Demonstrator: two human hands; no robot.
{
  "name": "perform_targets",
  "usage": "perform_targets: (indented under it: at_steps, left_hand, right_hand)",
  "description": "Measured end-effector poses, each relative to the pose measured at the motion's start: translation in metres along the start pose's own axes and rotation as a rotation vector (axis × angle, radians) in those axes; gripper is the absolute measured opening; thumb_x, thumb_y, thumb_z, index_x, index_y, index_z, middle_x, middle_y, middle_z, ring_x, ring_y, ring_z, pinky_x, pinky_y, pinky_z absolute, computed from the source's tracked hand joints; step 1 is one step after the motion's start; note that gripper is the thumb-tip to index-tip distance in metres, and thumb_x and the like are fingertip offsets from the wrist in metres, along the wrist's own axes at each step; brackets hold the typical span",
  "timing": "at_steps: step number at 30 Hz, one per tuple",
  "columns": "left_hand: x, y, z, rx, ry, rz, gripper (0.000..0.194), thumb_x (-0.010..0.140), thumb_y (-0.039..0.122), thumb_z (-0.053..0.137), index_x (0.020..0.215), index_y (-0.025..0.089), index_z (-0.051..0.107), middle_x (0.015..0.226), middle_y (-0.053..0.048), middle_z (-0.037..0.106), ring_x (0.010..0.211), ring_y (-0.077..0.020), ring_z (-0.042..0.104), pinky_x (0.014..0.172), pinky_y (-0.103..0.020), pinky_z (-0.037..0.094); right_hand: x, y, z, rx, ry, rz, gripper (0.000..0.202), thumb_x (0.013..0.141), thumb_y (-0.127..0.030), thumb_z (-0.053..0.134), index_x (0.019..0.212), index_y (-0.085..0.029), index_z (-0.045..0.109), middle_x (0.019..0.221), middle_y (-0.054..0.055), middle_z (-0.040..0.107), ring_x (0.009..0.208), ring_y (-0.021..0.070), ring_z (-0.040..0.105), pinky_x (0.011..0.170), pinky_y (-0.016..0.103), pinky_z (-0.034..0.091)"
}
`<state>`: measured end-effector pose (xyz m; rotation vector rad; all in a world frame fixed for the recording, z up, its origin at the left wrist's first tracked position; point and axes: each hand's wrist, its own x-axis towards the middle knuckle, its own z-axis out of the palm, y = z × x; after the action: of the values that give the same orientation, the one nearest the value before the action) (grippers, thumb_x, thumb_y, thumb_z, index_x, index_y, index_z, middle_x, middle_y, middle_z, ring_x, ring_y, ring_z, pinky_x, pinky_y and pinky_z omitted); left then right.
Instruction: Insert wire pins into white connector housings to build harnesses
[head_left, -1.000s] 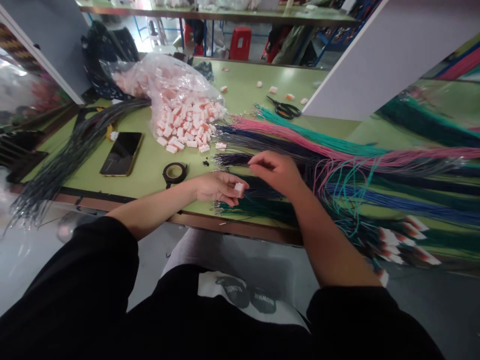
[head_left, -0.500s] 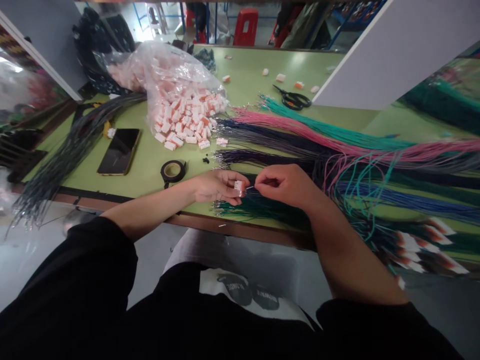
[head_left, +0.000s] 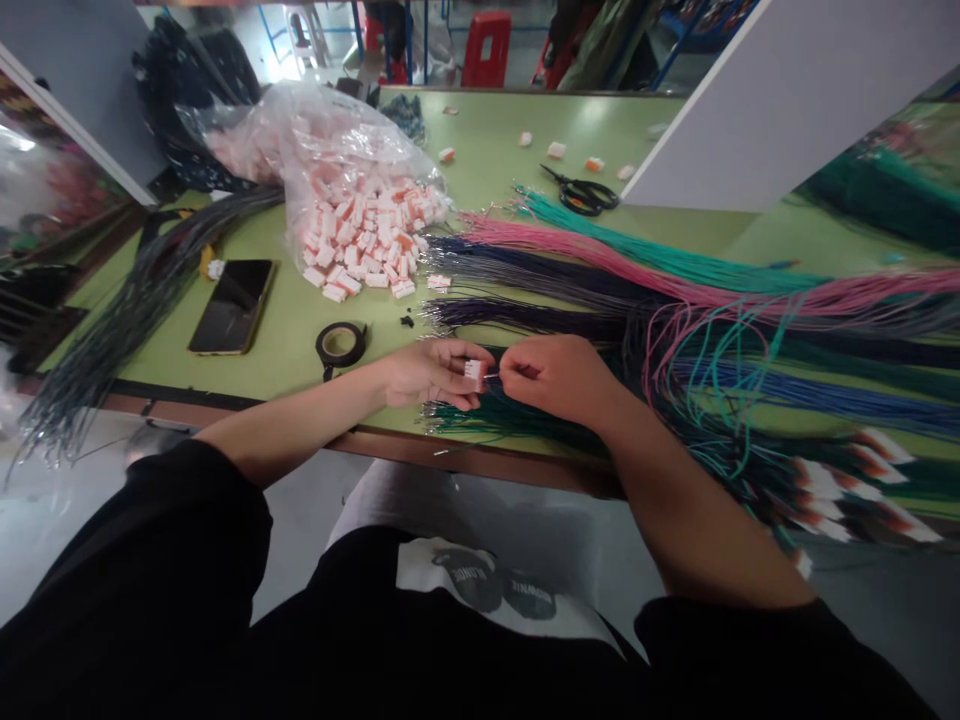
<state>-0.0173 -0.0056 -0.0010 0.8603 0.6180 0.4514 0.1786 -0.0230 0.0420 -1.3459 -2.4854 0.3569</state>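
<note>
The left hand (head_left: 412, 375) pinches a plug (head_left: 473, 375) near the counter's (head_left: 292, 345) six o'clock edge, apparently steadying it to face the thin wire (head_left: 491, 376) pinched by the right hand (head_left: 551, 375) at three o'clock. Wire bundles (head_left: 570, 243) point nine o'clock, probably keeping tips handy.

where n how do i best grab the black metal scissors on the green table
Probably by the looped black handles, pinched from above: the scissors lie flat, with the pointed blades facing far left, and the pale upright panel stands close on the handles' right.
</note>
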Motion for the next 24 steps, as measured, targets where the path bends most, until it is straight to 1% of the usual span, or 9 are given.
perform_targets:
  at_steps: [4, 7, 9, 12, 14, 17, 21, 23, 24]
  left_hand:
    - [-0.001, -0.001, 0.002, 0.002, 0.035, 0.010, 0.033, 0.068, 0.000, 0.069, 0.094, 0.012, 0.053, 0.070, 0.001, 0.066, 0.062, -0.0114, 0.067, 0.057, -0.019, 0.053]
    - [-0.001, -0.001, 0.004, 0.013, 0.049, 0.014, 0.031, 0.067, 0.001, 0.071, 0.089, 0.012, 0.053, 0.067, 0.001, 0.066, 0.060, -0.0108, 0.067, 0.056, -0.018, 0.053]
    - [-0.001, -0.002, 0.004, 0.017, 0.060, 0.018, 0.031, 0.067, 0.002, 0.073, 0.088, 0.012, 0.053, 0.066, 0.001, 0.066, 0.059, -0.0104, 0.067, 0.056, -0.018, 0.053]
    - [-0.001, -0.002, 0.004, 0.014, 0.076, 0.019, 0.030, 0.068, 0.003, 0.073, 0.089, 0.012, 0.054, 0.068, 0.001, 0.067, 0.059, -0.0101, 0.067, 0.057, -0.018, 0.053]
    - [0.000, -0.002, 0.005, 0.009, 0.085, 0.020, 0.029, 0.069, 0.003, 0.072, 0.090, 0.012, 0.054, 0.069, 0.000, 0.067, 0.059, -0.0102, 0.067, 0.057, -0.019, 0.054]
    - [0.000, -0.002, 0.006, 0.008, 0.089, 0.022, 0.029, 0.068, 0.003, 0.073, 0.089, 0.011, 0.054, 0.068, 0.001, 0.067, 0.059, -0.0104, 0.066, 0.058, -0.019, 0.054]
    - [0.000, -0.003, 0.007, 0.035, 0.112, 0.034, 0.029, 0.067, 0.004, 0.074, 0.085, 0.012, 0.053, 0.064, 0.002, 0.065, 0.055, -0.0095, 0.065, 0.054, -0.018, 0.052]
    - [-0.001, -0.002, 0.007, 0.051, 0.103, 0.035, 0.029, 0.066, 0.005, 0.074, 0.084, 0.012, 0.053, 0.063, 0.002, 0.065, 0.054, -0.0090, 0.064, 0.053, -0.017, 0.051]
    - [-0.001, -0.002, 0.007, 0.058, 0.088, 0.034, 0.029, 0.066, 0.006, 0.075, 0.085, 0.012, 0.053, 0.064, 0.002, 0.065, 0.054, -0.0089, 0.064, 0.053, -0.018, 0.051]
  right_hand:
    - [0.001, -0.005, 0.005, 0.018, -0.019, 0.013, 0.021, 0.071, -0.024, 0.047, 0.055, -0.017, 0.057, 0.053, 0.001, 0.055, 0.051, 0.0102, 0.043, 0.053, 0.025, 0.025]
    - [0.002, -0.008, 0.012, 0.044, -0.007, 0.001, 0.021, 0.071, -0.024, 0.047, 0.054, -0.017, 0.056, 0.053, 0.001, 0.054, 0.051, 0.0097, 0.041, 0.053, 0.025, 0.024]
    - [0.002, -0.006, 0.013, 0.107, -0.005, -0.003, 0.021, 0.072, -0.024, 0.046, 0.055, -0.017, 0.056, 0.053, 0.000, 0.054, 0.051, 0.0092, 0.040, 0.053, 0.024, 0.025]
    - [0.003, 0.000, 0.009, 0.256, -0.067, 0.018, 0.019, 0.072, -0.025, 0.048, 0.062, -0.017, 0.061, 0.055, -0.001, 0.056, 0.051, 0.0086, 0.043, 0.054, 0.022, 0.029]
    - [0.004, 0.004, 0.005, 0.312, -0.091, 0.044, 0.016, 0.070, -0.024, 0.050, 0.064, -0.017, 0.062, 0.055, -0.002, 0.057, 0.051, 0.0084, 0.044, 0.054, 0.022, 0.030]
    - [0.004, 0.004, 0.006, 0.314, -0.065, 0.055, 0.013, 0.068, -0.021, 0.050, 0.060, -0.017, 0.060, 0.053, -0.003, 0.055, 0.050, 0.0081, 0.044, 0.055, 0.021, 0.031]
    - [0.003, -0.001, 0.013, 0.298, -0.068, 0.061, 0.014, 0.069, -0.022, 0.050, 0.059, -0.017, 0.060, 0.054, -0.002, 0.055, 0.052, 0.0087, 0.045, 0.056, 0.022, 0.032]
    - [0.004, 0.001, 0.009, 0.298, -0.125, 0.074, 0.016, 0.070, -0.024, 0.051, 0.062, -0.017, 0.062, 0.057, -0.002, 0.058, 0.054, 0.0095, 0.048, 0.057, 0.022, 0.034]
    - [0.005, 0.003, 0.003, 0.307, -0.185, 0.068, 0.017, 0.072, -0.026, 0.052, 0.065, -0.017, 0.064, 0.060, -0.001, 0.061, 0.056, 0.0103, 0.050, 0.058, 0.023, 0.035]
